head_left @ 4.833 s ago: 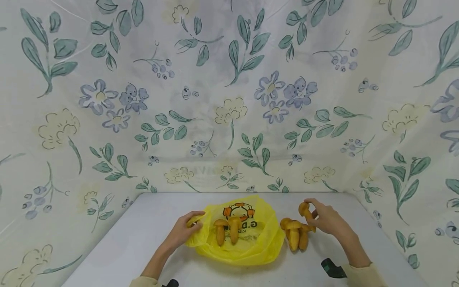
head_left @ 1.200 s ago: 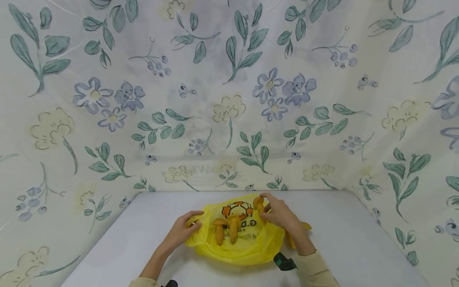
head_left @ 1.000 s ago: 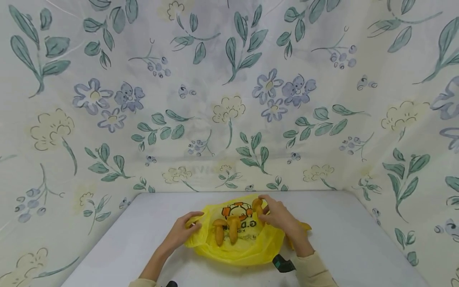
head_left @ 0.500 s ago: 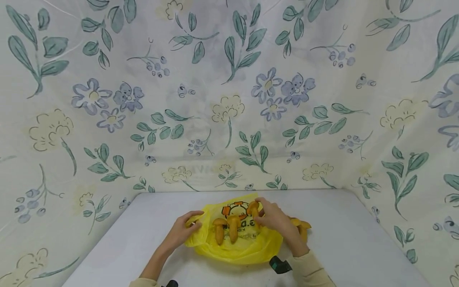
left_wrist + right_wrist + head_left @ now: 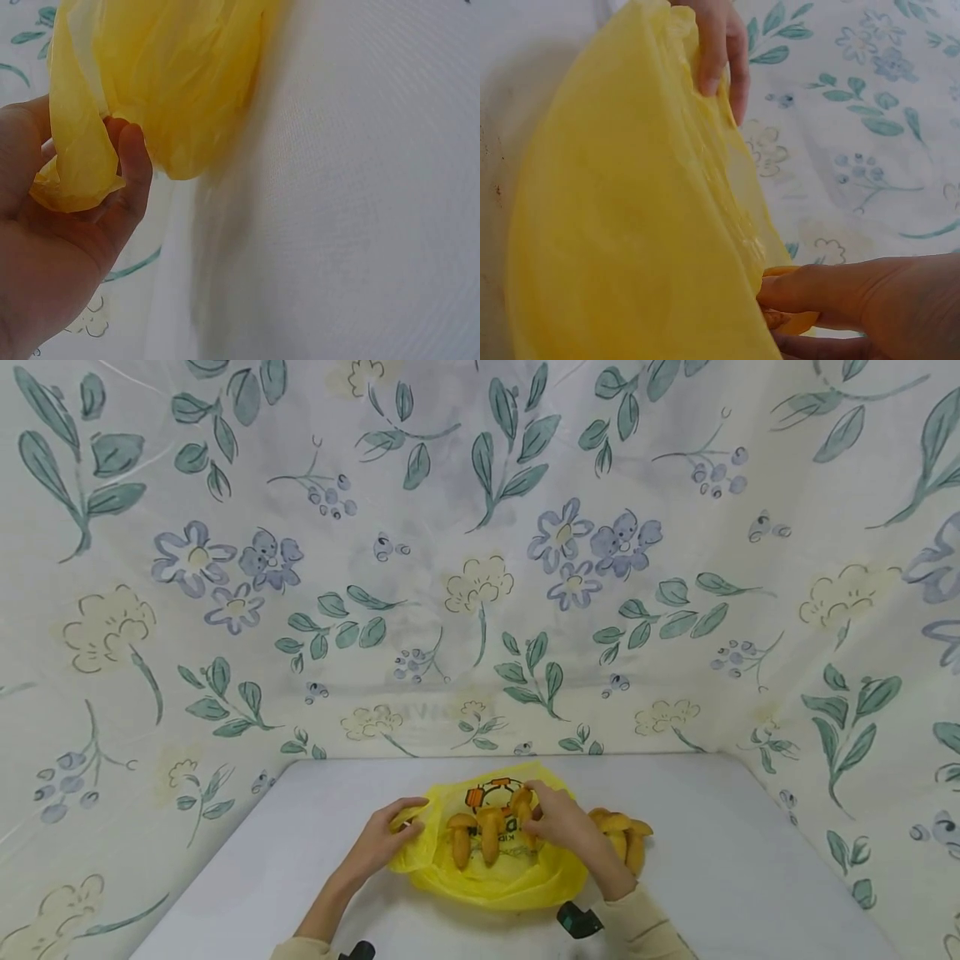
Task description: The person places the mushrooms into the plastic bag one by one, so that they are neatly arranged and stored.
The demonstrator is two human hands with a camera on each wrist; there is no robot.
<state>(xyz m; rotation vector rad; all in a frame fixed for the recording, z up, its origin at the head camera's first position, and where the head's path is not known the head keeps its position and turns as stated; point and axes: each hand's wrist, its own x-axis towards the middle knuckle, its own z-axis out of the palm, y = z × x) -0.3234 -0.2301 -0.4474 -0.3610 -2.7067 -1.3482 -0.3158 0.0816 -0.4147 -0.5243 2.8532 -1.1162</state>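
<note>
A yellow plastic bag (image 5: 502, 889) with a printed cartoon lies spread on the table. My left hand (image 5: 381, 842) grips its left edge; the left wrist view shows a fold of the bag (image 5: 79, 150) between thumb and fingers. Two brown mushrooms lie side by side on the bag, a left mushroom (image 5: 461, 842) and a middle mushroom (image 5: 491, 837). To their right, my right hand (image 5: 562, 818) holds a third mushroom (image 5: 522, 806) by thumb and fingers over the bag. In the right wrist view the bag's side hides most of that mushroom (image 5: 799, 324).
Several more mushrooms (image 5: 636, 843) lie in a cluster on the white table (image 5: 720, 860), right of the bag and partly behind my right forearm. A floral curtain (image 5: 480, 610) rises behind the table. Dark wrist devices (image 5: 579, 920) sit by both sleeves.
My right hand has carried a mushroom from the cluster on the right leftward over the bag, and lowered it beside the other two. The left hand keeps its grip on the bag's edge.
</note>
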